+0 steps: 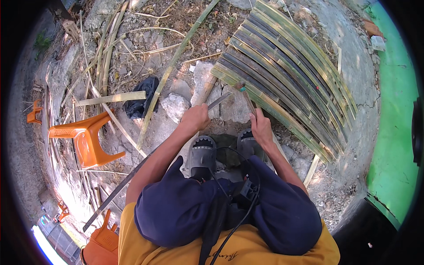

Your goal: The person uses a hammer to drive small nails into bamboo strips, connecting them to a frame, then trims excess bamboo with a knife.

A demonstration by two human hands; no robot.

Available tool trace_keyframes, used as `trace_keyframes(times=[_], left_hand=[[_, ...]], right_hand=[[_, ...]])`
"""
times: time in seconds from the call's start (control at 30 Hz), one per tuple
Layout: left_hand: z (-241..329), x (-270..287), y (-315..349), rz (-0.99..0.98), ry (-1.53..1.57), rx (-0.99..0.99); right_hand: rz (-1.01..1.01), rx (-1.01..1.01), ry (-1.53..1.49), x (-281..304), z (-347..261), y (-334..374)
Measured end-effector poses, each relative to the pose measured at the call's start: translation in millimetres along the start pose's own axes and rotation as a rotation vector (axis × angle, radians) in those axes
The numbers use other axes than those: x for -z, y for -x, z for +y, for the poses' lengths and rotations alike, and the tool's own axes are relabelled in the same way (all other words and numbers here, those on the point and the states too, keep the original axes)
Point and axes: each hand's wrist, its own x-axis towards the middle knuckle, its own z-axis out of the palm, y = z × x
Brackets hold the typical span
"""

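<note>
My left hand (pixel 196 118) is closed round a long, dark, flat strip (pixel 110 198). It runs from the lower left, passes behind my left forearm and ends just beyond my fist; I cannot tell whether it is bamboo or metal. In my right hand (pixel 262 129) is a hammer (pixel 249 103), gripped by its thin handle, its head pointing away from me with a small teal patch. Beyond the hammer lies a panel of bamboo slats (pixel 282 77), green and dark, side by side. A pole (pixel 207 89) sits under its near left corner.
An orange plastic stool (pixel 86 139) lies on its side at left, near a black plastic bag (pixel 142 95). Loose bamboo strips (pixel 174 66) are scattered far left. Broken stones (pixel 175 107) lie before my grey shoes (pixel 202 154). A green surface (pixel 393 119) runs along the right.
</note>
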Motion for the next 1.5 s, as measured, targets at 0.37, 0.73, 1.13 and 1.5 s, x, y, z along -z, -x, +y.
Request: trace_keyframes(times=[0.37, 0.73, 1.13, 1.5], left_hand=[[-12, 6, -14, 0.019, -0.099, 0.027], [-13, 8, -15, -0.007, -0.111, 0.024], [-36, -2, 40, -0.015, 0.171, -0.221], [-19, 42, 81, -0.281, 0.623, -0.385]], right_hand=[[-0.049, -0.021, 0.049, -7, 0, -5], [-0.092, -0.023, 0.06, -7, 1, -5], [0.0, -0.012, 0.011, 16, 31, 30], [0.03, 0.142, 0.055, 28, 3, 9]])
